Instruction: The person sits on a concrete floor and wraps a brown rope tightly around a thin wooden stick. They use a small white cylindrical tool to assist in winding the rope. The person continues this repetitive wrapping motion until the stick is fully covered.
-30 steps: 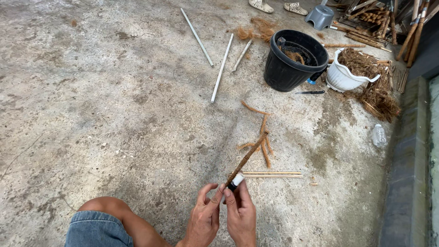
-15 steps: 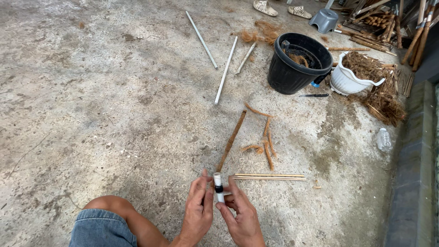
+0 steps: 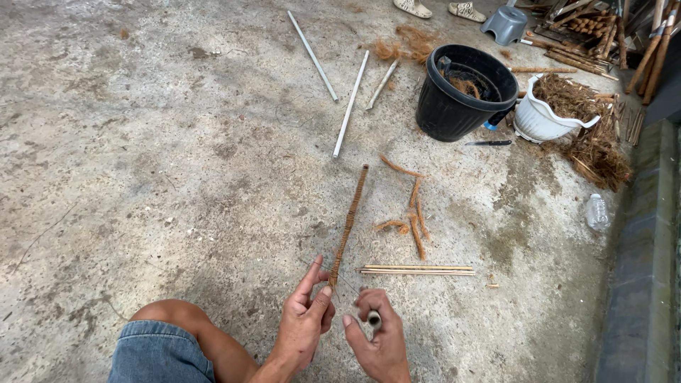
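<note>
Nearest the camera: bare knee point(image 3: 174, 319) w/ blue denim shorts point(image 3: 159, 352) at bottom left, person crouched over concrete floor point(image 3: 156, 163).

Left hand point(image 3: 303, 325): thumb + fingers pinching the near end of a long thin stick wrapped in brown fibre point(image 3: 347, 225); index finger stretched up alongside it. Stick runs away from the hand, tilted slightly right, far end over the floor.

Right hand point(image 3: 379, 337): just beside the left, not touching it; fingers curled round a small pale spool point(image 3: 373, 319), only its end visible. Thin thread seems to run from spool toward stick end, too fine to be sure.

Just beyond right hand: small bundle of thin pale sticks point(image 3: 417, 269) lying flat, crosswise. A bit farther, loose tufts of brown fibre point(image 3: 413, 213) on floor, right of the wrapped stick.

Mid distance: long whitish rods point(image 3: 350, 103) lying apart on the floor. Black bucket point(image 3: 461, 92) w/ fibre inside; dark knife point(image 3: 488, 142) on floor beside it. White pot point(image 3: 543, 117) next to it, heap of brown fibre point(image 3: 589, 135) spilling round. Clear plastic bottle point(image 3: 596, 211) near the right kerb.

Far: small grey stool point(image 3: 507, 25), pair of pale shoes point(image 3: 440, 8), stack of wooden sticks point(image 3: 596, 32) top right.
</note>
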